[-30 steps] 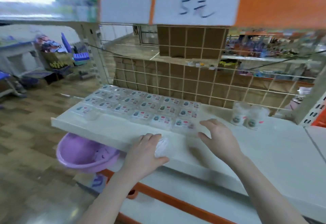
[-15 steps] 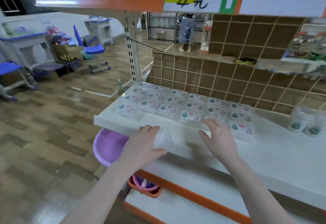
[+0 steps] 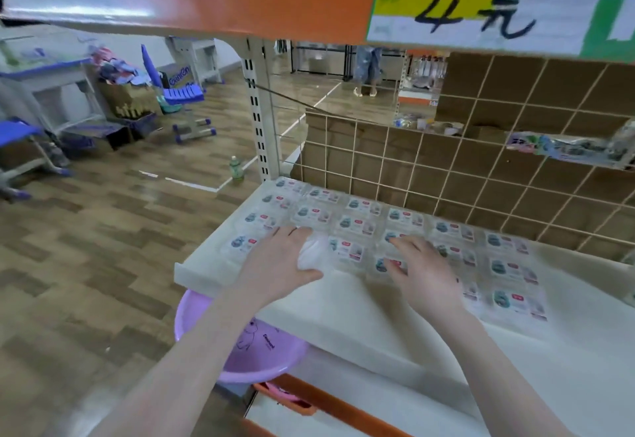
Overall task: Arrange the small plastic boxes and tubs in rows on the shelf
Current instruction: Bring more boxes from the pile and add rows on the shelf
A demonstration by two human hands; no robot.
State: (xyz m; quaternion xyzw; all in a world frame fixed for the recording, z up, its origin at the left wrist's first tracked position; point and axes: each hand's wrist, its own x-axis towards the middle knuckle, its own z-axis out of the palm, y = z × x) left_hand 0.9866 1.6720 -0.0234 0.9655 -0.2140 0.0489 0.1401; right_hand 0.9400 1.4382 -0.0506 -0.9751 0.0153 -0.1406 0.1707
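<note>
At frame centre, we are squaring rows of small plastic boxes (image 3: 357, 227) on the shelf (image 3: 343, 302). Our left hand (image 3: 275, 264) is gripping a white wad (image 3: 314, 252); our right hand (image 3: 424, 270) is pressing boxes, fingers spread. Next, probably nudging the front row straight.

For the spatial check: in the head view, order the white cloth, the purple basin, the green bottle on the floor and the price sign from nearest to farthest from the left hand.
1. White cloth, held in the left hand.
2. Purple basin, just below the shelf edge.
3. Green bottle, on the floor beyond the shelf.
4. Price sign, upper right overhead.
</note>
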